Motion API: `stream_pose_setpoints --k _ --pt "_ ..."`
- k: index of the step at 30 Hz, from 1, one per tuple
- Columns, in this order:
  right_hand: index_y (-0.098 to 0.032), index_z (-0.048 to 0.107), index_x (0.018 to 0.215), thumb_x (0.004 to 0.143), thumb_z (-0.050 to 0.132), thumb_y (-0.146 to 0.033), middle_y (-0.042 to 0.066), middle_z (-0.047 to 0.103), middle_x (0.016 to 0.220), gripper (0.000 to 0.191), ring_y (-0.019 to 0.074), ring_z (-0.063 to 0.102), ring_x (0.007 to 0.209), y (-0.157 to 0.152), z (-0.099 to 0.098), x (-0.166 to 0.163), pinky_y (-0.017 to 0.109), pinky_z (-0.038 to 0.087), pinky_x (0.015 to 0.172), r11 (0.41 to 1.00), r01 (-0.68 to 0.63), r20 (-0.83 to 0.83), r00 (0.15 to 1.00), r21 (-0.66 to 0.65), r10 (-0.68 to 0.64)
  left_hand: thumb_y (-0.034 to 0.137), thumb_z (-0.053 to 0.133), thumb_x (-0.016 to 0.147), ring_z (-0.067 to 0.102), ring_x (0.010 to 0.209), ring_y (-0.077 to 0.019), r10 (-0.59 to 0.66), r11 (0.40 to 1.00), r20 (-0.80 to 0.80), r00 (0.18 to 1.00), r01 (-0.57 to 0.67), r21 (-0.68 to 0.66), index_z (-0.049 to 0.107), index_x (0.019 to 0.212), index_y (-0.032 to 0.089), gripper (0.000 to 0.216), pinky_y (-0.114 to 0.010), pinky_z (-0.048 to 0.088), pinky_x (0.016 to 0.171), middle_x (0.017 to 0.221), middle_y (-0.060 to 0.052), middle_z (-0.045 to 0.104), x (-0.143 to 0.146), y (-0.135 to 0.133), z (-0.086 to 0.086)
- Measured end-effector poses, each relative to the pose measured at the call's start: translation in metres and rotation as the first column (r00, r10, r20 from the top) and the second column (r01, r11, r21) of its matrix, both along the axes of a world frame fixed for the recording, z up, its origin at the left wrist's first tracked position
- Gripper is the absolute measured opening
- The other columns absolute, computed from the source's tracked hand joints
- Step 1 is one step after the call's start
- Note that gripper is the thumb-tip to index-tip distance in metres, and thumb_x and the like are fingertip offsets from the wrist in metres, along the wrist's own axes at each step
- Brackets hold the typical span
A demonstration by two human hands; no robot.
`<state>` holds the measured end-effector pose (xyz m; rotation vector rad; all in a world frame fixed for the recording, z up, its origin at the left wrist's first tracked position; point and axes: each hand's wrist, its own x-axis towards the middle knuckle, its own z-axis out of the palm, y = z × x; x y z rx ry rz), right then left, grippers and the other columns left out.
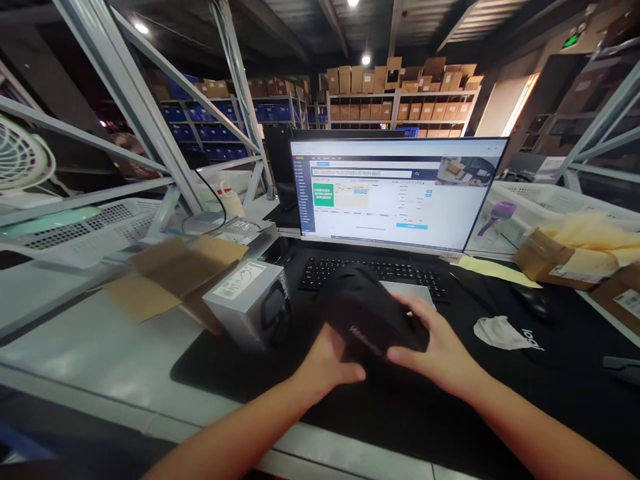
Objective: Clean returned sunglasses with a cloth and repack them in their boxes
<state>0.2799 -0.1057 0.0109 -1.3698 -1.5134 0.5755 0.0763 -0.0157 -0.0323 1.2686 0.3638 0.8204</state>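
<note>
Both my hands hold a black pouch [367, 310] with faint lettering, just above the black desk mat [240, 373] in front of the keyboard [373, 275]. My left hand [327, 363] grips its lower left edge with the fingers curled under it. On the right side, my right hand [435, 343] wraps round it. The pouch is blurred by motion. A grey product box [247, 300] with a headphone picture stands just left of the pouch.
A lit monitor [395, 193] stands behind the keyboard. An open cardboard box [175, 273] lies at left, near white baskets [90, 227]. At right are a mouse [533, 300], a crumpled white wrapper [500, 331], a cardboard box with yellow padding [570, 257]. Warehouse shelves [400, 100] fill the background.
</note>
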Motion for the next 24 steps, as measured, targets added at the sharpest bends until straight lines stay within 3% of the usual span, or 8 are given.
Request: stream_pose_setpoints --k 5,8,10,12,14,17,20,24 --pt "-0.025 0.038 0.15 0.084 0.072 -0.061 0.013 0.043 0.143 0.083 0.0316 0.043 0.134 0.002 -0.012 -0.016 0.048 0.04 0.113 0.993 0.037 0.143 0.988 0.11 -0.053 0.03 0.096 0.057 0.056 0.131 -0.0358 0.147 0.937 0.123 0.981 -0.098 -0.336 0.062 0.128 0.02 0.079 -0.053 0.039 0.116 0.128 -0.012 0.068 0.02 -0.003 0.011" --pt "-0.026 0.043 0.147 0.088 0.067 -0.062 0.013 0.044 0.145 0.074 0.0319 0.044 0.134 -0.001 -0.009 -0.002 0.048 0.04 0.111 0.98 0.09 0.143 0.983 0.176 -0.116 0.036 0.094 0.058 0.057 0.131 -0.0354 0.258 0.831 0.094 0.961 -0.171 -0.53 0.062 0.128 0.02 0.078 -0.052 0.041 0.116 0.125 -0.012 0.07 0.019 0.005 0.011" --pt "-0.023 0.058 0.129 0.096 0.059 -0.05 0.012 0.058 0.128 0.043 0.0275 0.057 0.117 -0.002 -0.007 0.008 0.044 0.048 0.101 0.99 0.11 0.117 0.986 0.087 -0.119 0.048 0.084 0.071 0.056 0.133 -0.0345 0.302 0.723 0.055 0.952 -0.191 -0.663 0.062 0.129 0.018 0.069 -0.051 0.04 0.118 0.126 -0.013 0.07 0.018 0.012 0.014" --pt "-0.02 0.066 0.103 0.095 0.058 -0.035 0.008 0.067 0.102 0.019 0.0224 0.064 0.093 -0.002 -0.008 0.011 0.038 0.053 0.085 0.986 -0.008 0.113 0.993 -0.167 0.028 0.055 0.069 0.085 0.055 0.135 -0.0332 0.299 0.655 0.052 0.953 -0.165 -0.738 0.06 0.133 0.015 0.063 -0.05 0.039 0.119 0.129 -0.015 0.069 0.019 0.017 0.021" --pt "-0.018 0.067 0.096 0.086 0.067 -0.026 0.005 0.069 0.095 0.012 0.0208 0.065 0.087 -0.001 -0.013 0.005 0.035 0.054 0.08 0.904 -0.177 0.06 0.974 -0.389 0.216 0.058 0.057 0.093 0.055 0.135 -0.0324 0.283 0.637 0.077 0.956 -0.127 -0.76 0.059 0.136 0.014 0.061 -0.05 0.038 0.12 0.13 -0.015 0.069 0.022 0.018 0.028" --pt "-0.017 0.066 0.11 0.072 0.081 -0.025 0.007 0.068 0.111 0.042 0.0231 0.065 0.1 -0.001 -0.021 -0.014 0.035 0.053 0.087 0.856 -0.293 -0.095 0.955 -0.426 0.28 0.061 0.052 0.095 0.056 0.134 -0.0326 0.26 0.653 0.095 0.961 -0.103 -0.75 0.058 0.138 0.013 0.065 -0.05 0.039 0.119 0.129 -0.015 0.069 0.025 0.017 0.034" --pt "-0.015 0.068 0.092 0.082 0.076 -0.038 0.005 0.07 0.092 0.027 0.0205 0.065 0.083 0.0 -0.023 -0.03 0.03 0.052 0.072 0.856 -0.297 -0.149 0.955 -0.423 0.257 0.062 0.052 0.095 0.056 0.134 -0.0323 0.276 0.679 0.082 0.958 -0.134 -0.721 0.057 0.139 0.014 0.065 -0.048 0.04 0.118 0.13 -0.014 0.069 0.026 0.017 0.032" --pt "-0.016 0.062 0.071 0.091 0.068 -0.039 0.002 0.068 0.067 0.031 0.0168 0.064 0.061 0.0 -0.02 -0.035 0.025 0.043 0.058 0.84 -0.226 -0.031 0.97 -0.493 0.242 0.056 0.056 0.096 0.058 0.132 -0.03 0.333 0.66 0.048 0.942 -0.196 -0.725 0.056 0.142 0.017 0.06 -0.045 0.041 0.118 0.13 -0.012 0.07 0.026 0.019 0.023"
